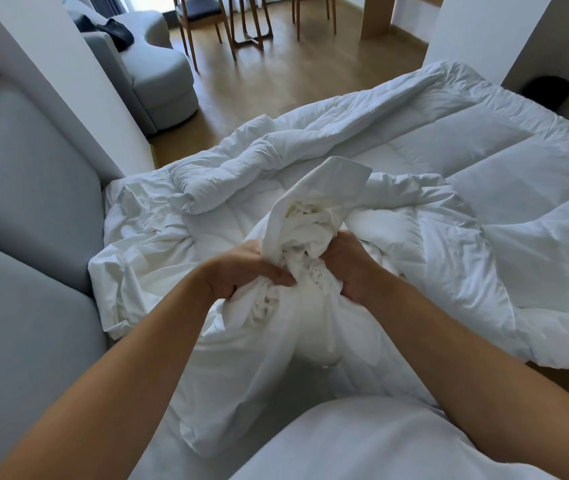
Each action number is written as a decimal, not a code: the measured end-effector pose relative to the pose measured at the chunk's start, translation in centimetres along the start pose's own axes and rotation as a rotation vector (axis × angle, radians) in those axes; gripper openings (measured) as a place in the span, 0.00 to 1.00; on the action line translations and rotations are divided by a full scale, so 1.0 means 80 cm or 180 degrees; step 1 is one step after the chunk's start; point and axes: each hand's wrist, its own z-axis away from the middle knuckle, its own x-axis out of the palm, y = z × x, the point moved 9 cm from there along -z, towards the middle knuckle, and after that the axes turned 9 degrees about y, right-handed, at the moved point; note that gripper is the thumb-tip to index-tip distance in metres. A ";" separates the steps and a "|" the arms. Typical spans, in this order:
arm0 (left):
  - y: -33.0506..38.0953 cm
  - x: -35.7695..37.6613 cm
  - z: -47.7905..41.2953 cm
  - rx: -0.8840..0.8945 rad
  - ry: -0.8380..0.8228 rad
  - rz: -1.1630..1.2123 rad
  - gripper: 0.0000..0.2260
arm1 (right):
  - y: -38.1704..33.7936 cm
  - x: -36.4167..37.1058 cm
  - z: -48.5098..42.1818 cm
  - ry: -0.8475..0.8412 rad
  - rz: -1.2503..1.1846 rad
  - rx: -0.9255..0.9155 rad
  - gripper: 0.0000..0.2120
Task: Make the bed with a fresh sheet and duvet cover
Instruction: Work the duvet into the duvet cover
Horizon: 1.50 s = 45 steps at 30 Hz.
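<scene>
Two bare hands bunch a white duvet cover above a bed: the left hand and the right hand each have fingers curled tight into the gathered cloth, gripping it from either side with the knuckles nearly facing one another. One flap of the cover stands up above the fists, while the rest hangs in folds toward the person's white top at the bottom edge. Beneath and beyond the bundle a white quilted duvet lies rumpled across the mattress, its far edge rolled over on itself (whether the thin creased cloth at the left is sheet or cover cannot be told). A grey padded headboard runs along the left. Farther off stand a grey sofa and wooden chairs on a wood floor.
</scene>
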 end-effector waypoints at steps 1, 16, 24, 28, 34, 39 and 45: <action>-0.002 0.011 0.002 0.0013 -0.0046 -0.0114 0.23 | 0.001 -0.002 -0.001 0.0137 0.0051 0.0019 0.06; 0.023 -0.046 -0.019 0.0297 0.1066 0.1054 0.14 | -0.003 0.006 0.001 -0.0211 0.1459 -0.0626 0.16; 0.021 -0.019 -0.004 0.0023 0.0382 0.0259 0.15 | 0.012 -0.006 0.000 0.0038 0.0179 -0.0081 0.12; 0.012 0.002 0.000 0.0067 0.0178 -0.0132 0.20 | 0.011 -0.010 -0.007 0.0332 0.0378 -0.0043 0.07; 0.007 -0.024 0.004 -0.0114 0.0701 0.0031 0.16 | 0.007 -0.019 -0.011 0.0161 0.0700 0.0026 0.04; 0.015 -0.014 0.014 -0.0153 0.0226 0.1058 0.15 | -0.025 -0.002 0.003 -0.0588 0.0847 -0.0568 0.10; 0.033 -0.015 0.020 0.0006 0.0371 0.1545 0.12 | -0.024 0.001 0.011 -0.1026 0.0271 0.0000 0.12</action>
